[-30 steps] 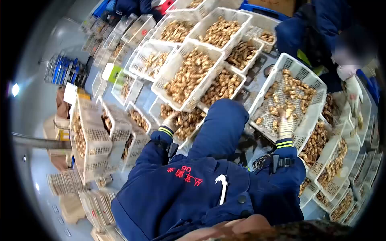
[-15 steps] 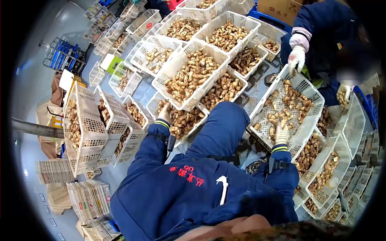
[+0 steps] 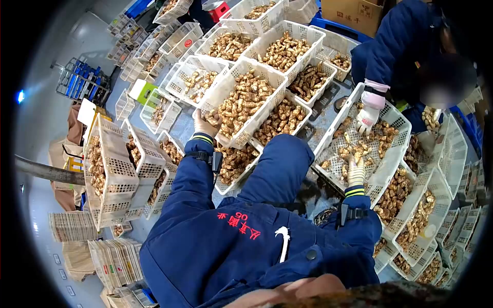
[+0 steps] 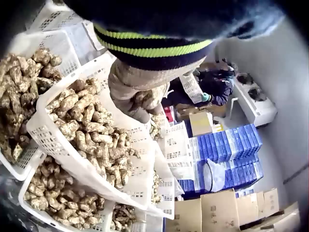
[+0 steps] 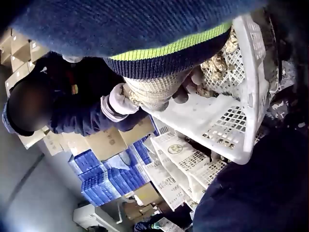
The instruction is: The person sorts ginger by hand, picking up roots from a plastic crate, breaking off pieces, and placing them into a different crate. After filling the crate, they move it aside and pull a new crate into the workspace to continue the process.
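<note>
My gloved left hand (image 3: 203,124) grips a knobby brown mushroom (image 4: 147,98) at the left side of a white crate (image 3: 265,109) heaped with mushrooms (image 3: 245,100). Under that crate sits a lower crate of mushrooms (image 3: 233,163). My right hand (image 3: 355,173), gloved too, reaches into a large white crate (image 3: 324,139) with a thin scatter of mushrooms (image 3: 354,150). Its fingertips are right at a small cluster; I cannot tell whether they hold one. In the right wrist view its fingers (image 5: 180,94) bend beside the crate wall.
Another person's gloved hand (image 3: 367,119) reaches into the same right crate from the far side. More crates of mushrooms (image 3: 284,50) stand ahead, and others (image 3: 417,226) at right. Tilted crates (image 3: 110,174) stack at left. A cardboard box (image 3: 354,15) is at the back.
My left hand has risen from the lower crate to the upper crate's side, with a mushroom in its grip. The right hand stays in its crate. The other person's hand has come down into that crate.
</note>
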`<state>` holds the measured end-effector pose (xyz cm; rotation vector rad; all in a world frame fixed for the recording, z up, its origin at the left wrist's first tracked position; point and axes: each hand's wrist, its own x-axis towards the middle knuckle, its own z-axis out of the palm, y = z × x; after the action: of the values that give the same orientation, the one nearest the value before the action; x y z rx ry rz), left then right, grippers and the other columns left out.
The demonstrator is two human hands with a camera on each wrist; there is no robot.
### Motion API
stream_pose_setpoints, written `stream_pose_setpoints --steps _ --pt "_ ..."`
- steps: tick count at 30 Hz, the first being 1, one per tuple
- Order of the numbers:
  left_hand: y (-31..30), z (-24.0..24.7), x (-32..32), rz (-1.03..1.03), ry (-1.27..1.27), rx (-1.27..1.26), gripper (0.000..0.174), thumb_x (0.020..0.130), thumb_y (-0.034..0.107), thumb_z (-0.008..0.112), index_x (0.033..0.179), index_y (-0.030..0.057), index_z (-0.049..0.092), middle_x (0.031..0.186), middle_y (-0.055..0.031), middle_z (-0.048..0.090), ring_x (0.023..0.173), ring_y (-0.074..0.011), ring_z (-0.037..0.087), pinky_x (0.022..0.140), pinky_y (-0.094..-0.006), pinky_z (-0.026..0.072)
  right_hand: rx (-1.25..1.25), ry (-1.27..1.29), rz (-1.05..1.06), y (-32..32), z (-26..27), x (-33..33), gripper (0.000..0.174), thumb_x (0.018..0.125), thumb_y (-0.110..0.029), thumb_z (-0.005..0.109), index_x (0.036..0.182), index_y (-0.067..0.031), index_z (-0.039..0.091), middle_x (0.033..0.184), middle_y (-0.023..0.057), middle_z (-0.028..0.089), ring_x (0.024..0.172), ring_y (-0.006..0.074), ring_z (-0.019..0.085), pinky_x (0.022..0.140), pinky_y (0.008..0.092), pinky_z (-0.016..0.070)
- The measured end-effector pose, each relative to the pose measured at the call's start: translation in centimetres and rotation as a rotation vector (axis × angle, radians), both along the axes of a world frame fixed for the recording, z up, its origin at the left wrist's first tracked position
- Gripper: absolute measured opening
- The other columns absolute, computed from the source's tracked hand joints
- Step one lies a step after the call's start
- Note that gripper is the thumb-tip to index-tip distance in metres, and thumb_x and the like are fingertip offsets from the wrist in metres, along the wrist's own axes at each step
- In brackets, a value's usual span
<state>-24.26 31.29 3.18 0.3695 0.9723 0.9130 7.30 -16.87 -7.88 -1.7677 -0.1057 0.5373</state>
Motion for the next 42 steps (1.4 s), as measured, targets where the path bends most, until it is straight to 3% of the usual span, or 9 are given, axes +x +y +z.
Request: stream_pose_setpoints --steps 5,6,10,16,18,23,26,30,42 --pt "-1.6 1.0 1.1 -0.030 -0.107 0.004 0.071 0.088 0.058 0.046 0.133 0.0030 0.037 0.139 -0.0167 0.035 0.119 -0.0320 0.043 0.098 -0.0529 0.0350 -0.209 -0.147 0.115 -0.9 -3.3 1.4 0.064 0.092 -0.035 0.057 0.138 0.0031 0.035 0.112 0.0171 0.061 0.100 0.0242 0.058 0.088 0.0324 0.0458" --pt "-1.3 0.6 1.0 -0.052 -0.120 0.004 0.074 0.088 0.058 0.045 0.136 0.0035 0.034 0.145 -0.0160 0.029 0.126 -0.0324 0.038 0.102 -0.0526 0.0316 0.051 -0.006 0.049 -1.1 -5.9 2.0 0.036 0.091 -0.027 0.060 0.110 0.0033 0.056 0.095 0.0101 0.067 0.082 0.0135 0.060 0.072 0.0262 0.0490" --pt "-1.0 1.1 2.2 0.126 -0.097 0.001 0.073 0.088 0.050 0.053 0.140 0.0062 0.026 0.148 -0.0200 0.022 0.137 -0.0359 0.021 0.109 -0.0505 0.0222 -0.101 -0.306 0.031 -0.9 -5.7 1.3 0.037 0.091 -0.028 0.059 0.113 0.0019 0.052 0.091 0.0089 0.065 0.076 0.0135 0.059 0.066 0.0261 0.0484" --pt "-0.6 0.0 6.1 -0.001 0.006 -0.058 0.031 0.090 0.033 0.056 0.103 0.0053 0.053 0.104 -0.0143 0.052 0.107 -0.0328 0.052 0.095 -0.0501 0.0423 -0.106 -0.004 0.148 0.2 -2.4 0.7 0.053 0.088 -0.038 0.061 0.121 0.0025 0.052 0.099 0.0164 0.062 0.087 0.0250 0.057 0.082 0.0371 0.0458" --pt "-2.8 -0.9 8.4 -0.473 -0.390 -0.047 0.022 0.090 0.027 0.057 0.088 0.0050 0.058 0.084 -0.0111 0.060 0.093 -0.0315 0.060 0.084 -0.0460 0.0516 -0.175 -0.227 0.135 -0.2 -0.4 -0.1 0.056 0.087 -0.039 0.062 0.122 0.0025 0.051 0.103 0.0187 0.062 0.092 0.0278 0.058 0.085 0.0367 0.0453" --pt "-17.5 4.5 18.7 -0.846 -0.159 0.075 0.030 0.083 0.031 0.067 0.099 0.0063 0.061 0.093 -0.0063 0.063 0.094 -0.0243 0.061 0.091 -0.0415 0.0493 -0.376 -0.353 0.155 0.6 1.8 -0.4 0.063 0.090 -0.027 0.061 0.134 0.0101 0.036 0.124 0.0175 0.054 0.111 0.0227 0.053 0.091 0.0319 0.0442" --pt "-22.6 -1.2 23.2 -1.146 -0.366 0.006 0.047 0.081 0.044 0.067 0.111 0.0080 0.059 0.101 -0.0062 0.061 0.104 -0.0243 0.055 0.091 -0.0468 0.0467 -0.028 -0.242 0.174 1.1 3.4 -1.0 0.068 0.089 -0.027 0.062 0.139 0.0060 0.030 0.128 0.0179 0.051 0.112 0.0229 0.052 0.095 0.0317 0.0427" --pt "-29.9 0.9 25.0 -1.117 -0.139 -0.221 0.079 0.082 0.056 0.060 0.140 0.0091 0.035 0.132 -0.0135 0.037 0.107 -0.0266 0.046 0.081 -0.0457 0.0501 0.079 -0.415 0.303 1.2 10.1 -2.7 0.069 0.083 -0.024 0.067 0.141 -0.0038 0.033 0.127 0.0207 0.053 0.114 0.0264 0.056 0.092 0.0346 0.0468" --pt "-29.6 1.3 24.8 -0.914 -0.196 -0.318 0.026 0.088 0.034 0.063 0.097 0.0108 0.055 0.093 -0.0115 0.065 0.069 -0.0210 0.063 0.063 -0.0371 0.0546 0.104 -0.438 0.129 -0.9 9.2 0.1 0.034 0.090 -0.017 0.059 0.120 -0.0027 0.056 0.111 0.0154 0.063 0.097 0.0266 0.062 0.084 0.0343 0.0512"
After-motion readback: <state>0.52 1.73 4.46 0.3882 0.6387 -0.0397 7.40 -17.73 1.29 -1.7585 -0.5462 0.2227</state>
